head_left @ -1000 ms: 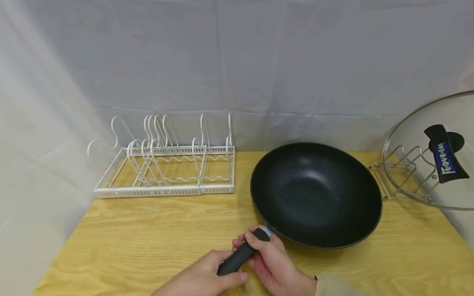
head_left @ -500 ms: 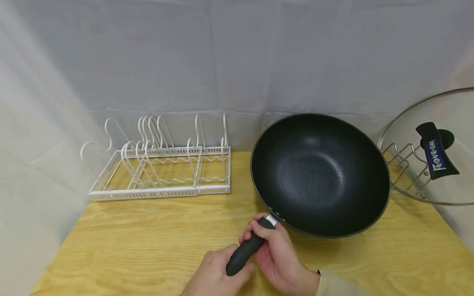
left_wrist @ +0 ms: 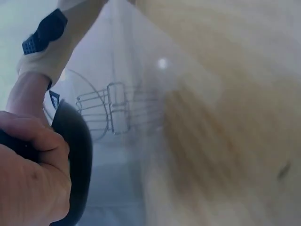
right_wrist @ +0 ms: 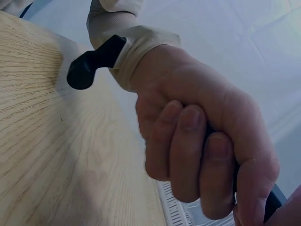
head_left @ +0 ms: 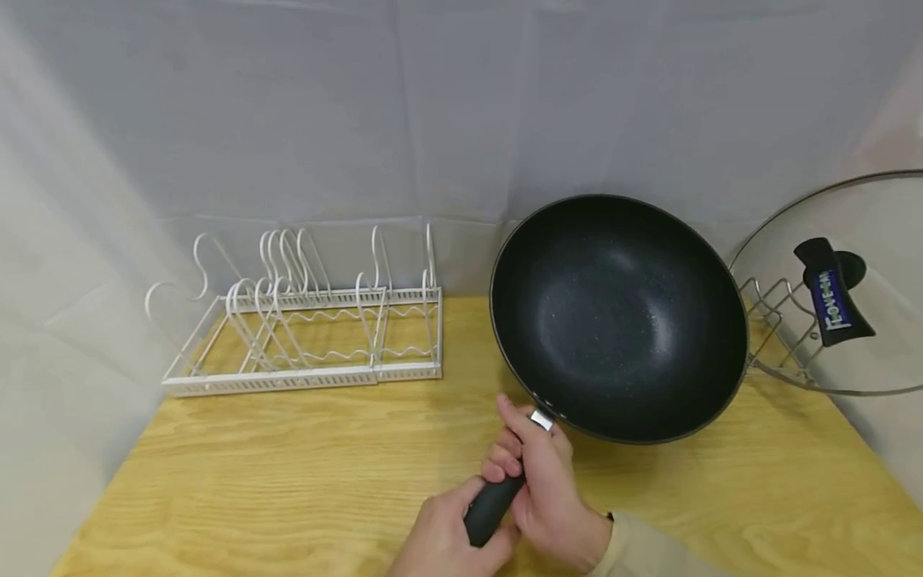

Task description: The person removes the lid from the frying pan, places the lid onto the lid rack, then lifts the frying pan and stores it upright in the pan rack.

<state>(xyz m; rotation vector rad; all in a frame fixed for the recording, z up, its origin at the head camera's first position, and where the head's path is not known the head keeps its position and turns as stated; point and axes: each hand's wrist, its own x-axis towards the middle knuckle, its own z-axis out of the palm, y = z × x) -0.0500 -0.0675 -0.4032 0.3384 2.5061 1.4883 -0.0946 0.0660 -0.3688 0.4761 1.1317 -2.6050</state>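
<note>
A black wok [head_left: 620, 320] is raised and tilted in the head view, its dark inside facing me. Both hands hold its black handle [head_left: 493, 509]. My right hand [head_left: 546, 489] grips the part close to the pan, thumb stretched towards the metal collar. In the right wrist view, the fingers of that right hand [right_wrist: 197, 136] curl round the handle, which is mostly hidden. My left hand [head_left: 454, 529] grasps the lower end of the handle. The left wrist view has the left hand [left_wrist: 37, 174] with fingers curled and the wok's side [left_wrist: 77, 160] beyond.
A white wire pan rack [head_left: 310, 377] stands at the table's left rear. To the right, a glass lid [head_left: 894, 240] with a black knob [head_left: 834, 292] leans in a small metal rack [head_left: 782, 320]. Pale sheeting [head_left: 288, 104] hangs behind the wooden table [head_left: 288, 473].
The wok has risen and tilted further towards me. Both hands have shifted slightly right with the handle, and the right thumb has straightened. The view has turned a little to the right.
</note>
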